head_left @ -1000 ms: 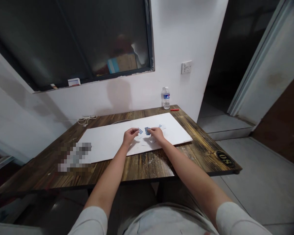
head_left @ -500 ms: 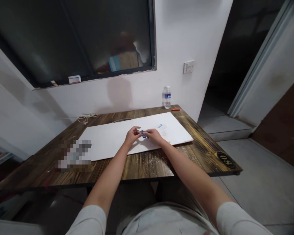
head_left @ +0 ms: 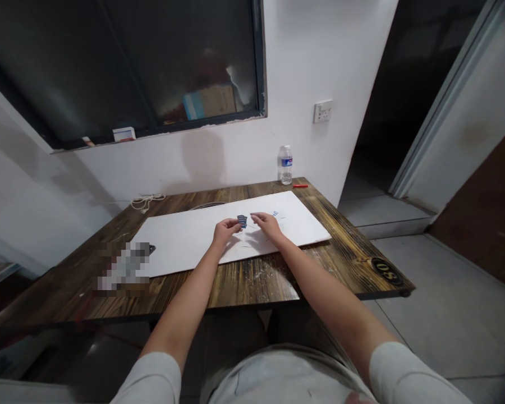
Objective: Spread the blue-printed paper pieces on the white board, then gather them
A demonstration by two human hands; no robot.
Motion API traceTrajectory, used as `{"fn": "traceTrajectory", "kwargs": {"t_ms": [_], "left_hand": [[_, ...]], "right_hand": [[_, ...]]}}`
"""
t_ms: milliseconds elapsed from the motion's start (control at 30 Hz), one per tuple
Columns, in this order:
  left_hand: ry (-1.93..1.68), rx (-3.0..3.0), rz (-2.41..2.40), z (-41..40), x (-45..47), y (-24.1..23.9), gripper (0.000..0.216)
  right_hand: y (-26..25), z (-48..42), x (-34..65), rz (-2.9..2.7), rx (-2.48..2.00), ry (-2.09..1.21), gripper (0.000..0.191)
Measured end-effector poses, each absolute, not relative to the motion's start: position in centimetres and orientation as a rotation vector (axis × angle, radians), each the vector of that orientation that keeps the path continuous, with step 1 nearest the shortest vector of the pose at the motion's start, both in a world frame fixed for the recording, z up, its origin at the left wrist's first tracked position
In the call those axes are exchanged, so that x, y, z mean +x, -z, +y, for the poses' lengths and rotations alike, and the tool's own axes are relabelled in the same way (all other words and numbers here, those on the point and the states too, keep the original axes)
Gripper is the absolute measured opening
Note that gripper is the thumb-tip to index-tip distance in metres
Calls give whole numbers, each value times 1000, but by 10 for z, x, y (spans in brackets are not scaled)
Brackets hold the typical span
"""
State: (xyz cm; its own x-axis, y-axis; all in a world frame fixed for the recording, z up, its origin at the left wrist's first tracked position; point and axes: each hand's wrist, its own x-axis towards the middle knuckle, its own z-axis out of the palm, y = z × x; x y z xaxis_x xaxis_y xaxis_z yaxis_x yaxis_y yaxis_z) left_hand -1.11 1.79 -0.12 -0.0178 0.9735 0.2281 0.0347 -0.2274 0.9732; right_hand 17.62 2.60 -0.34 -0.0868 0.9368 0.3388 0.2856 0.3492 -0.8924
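Seemingly the gathering is mostly done: the left hand (head_left: 225,230) pinches a small fan of blue cards (head_left: 242,220) between thumb and fingers, raised just above the white sheet (head_left: 180,241) that lies under both hands on the bench (head_left: 252,280). The right hand (head_left: 268,223) rests loosely open, its fingertips just beside the cards and gripping nothing that I can make out. One loose blue piece (head_left: 275,214) lies on the sheet just beyond the right hand, so by my reading that much is left. A second ago each hand held its own cards, apart from the other. Half a second ago the hands met over them. Now the cards sit in the left hand alone. A bottle (head_left: 284,165) and a red pen (head_left: 300,186) stand well beyond the right hand.
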Motion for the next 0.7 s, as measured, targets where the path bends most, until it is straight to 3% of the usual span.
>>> {"fn": "traceTrajectory", "kwargs": {"t_ms": [200, 700], "left_hand": [[-1580, 1196, 1227, 29, -20, 6, 44], [-1555, 1183, 1294, 28, -22, 8, 42]], "right_hand": [[2, 32, 220, -1695, -1662, -227, 40], [16, 30, 226, -2094, -1772, -150, 36]]}}
